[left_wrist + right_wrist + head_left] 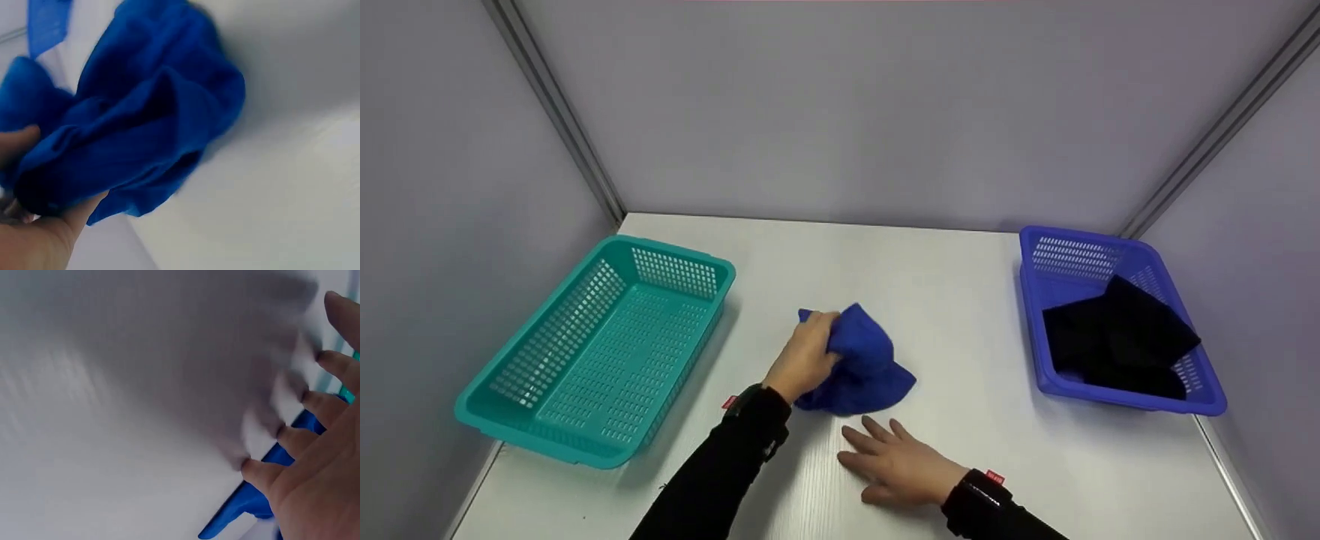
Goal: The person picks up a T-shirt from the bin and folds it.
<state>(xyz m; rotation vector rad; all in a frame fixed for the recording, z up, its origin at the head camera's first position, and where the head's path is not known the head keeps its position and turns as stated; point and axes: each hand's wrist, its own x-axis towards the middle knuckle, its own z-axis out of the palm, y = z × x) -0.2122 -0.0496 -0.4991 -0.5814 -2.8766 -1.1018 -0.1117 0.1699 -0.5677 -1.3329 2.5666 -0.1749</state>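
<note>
A crumpled blue cloth (861, 367) is in the middle of the white table, bunched into loose folds. My left hand (804, 356) grips its left side, and in the left wrist view the thumb and fingers pinch the folds of the cloth (163, 112). Nearer the front, my right hand (901, 466) is spread with its fingers apart, palm down, close over the tabletop. It holds nothing. In the right wrist view the fingers of the right hand (315, 495) overlap an edge of the blue cloth (242, 503).
At the left stands a green plastic basket (540, 450) with nothing in it. On the right, a blue-violet basket (1039, 337) contains black cloth (1110, 337), one part of it lying over the rim. Grey partition walls (840, 112) enclose the white table (960, 300) at the back and sides.
</note>
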